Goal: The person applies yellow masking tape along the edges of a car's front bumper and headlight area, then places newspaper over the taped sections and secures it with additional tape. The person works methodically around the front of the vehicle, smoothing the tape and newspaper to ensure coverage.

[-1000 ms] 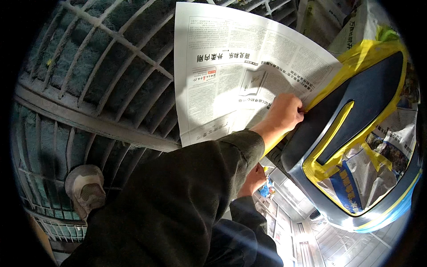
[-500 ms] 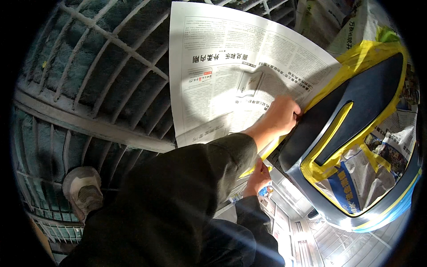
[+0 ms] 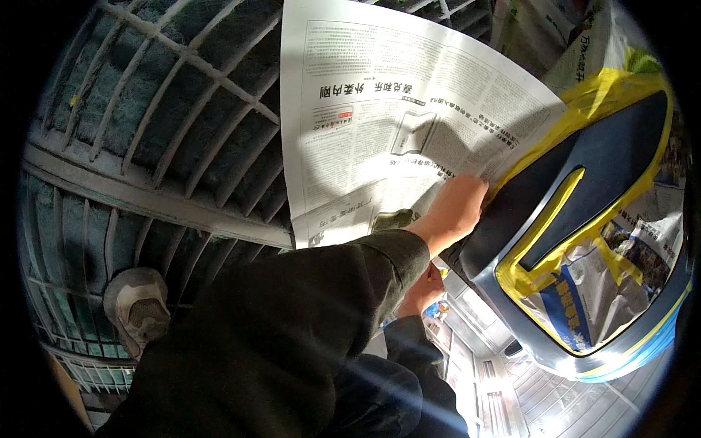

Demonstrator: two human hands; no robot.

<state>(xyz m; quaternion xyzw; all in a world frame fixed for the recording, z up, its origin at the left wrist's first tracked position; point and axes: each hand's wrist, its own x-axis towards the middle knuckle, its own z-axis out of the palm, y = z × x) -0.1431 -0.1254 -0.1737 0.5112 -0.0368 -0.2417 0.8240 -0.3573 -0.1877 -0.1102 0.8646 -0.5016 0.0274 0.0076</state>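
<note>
A large printed newspaper sheet (image 3: 350, 66) spreads beside a dark, glossy moulded panel (image 3: 584, 168) that looks like a vehicle body part. Yellow masking tape (image 3: 549, 219) outlines the panel's openings. My left hand (image 3: 454, 208) is closed, its curled fingers at the sheet's taped edge against the panel; the fingertips are partly hidden. Below it, nearer to me, my right hand (image 3: 422, 293) has its fingers pinched together by the panel's lower corner. What it grips is hidden behind my left wrist and sleeve.
Crumpled newspaper (image 3: 602, 292) covers the panel's lower opening, with more paper (image 3: 584, 55) at the far right. Dusty metal floor grating (image 3: 182, 58) lies on the left, over dark gaps. My shoe (image 3: 137, 310) rests on it. Bright light (image 3: 555, 420) shines at lower right.
My left hand has slid down along the newspaper's edge toward me, closer to my right hand. Its shadow on the sheet has shifted. The right hand has barely moved.
</note>
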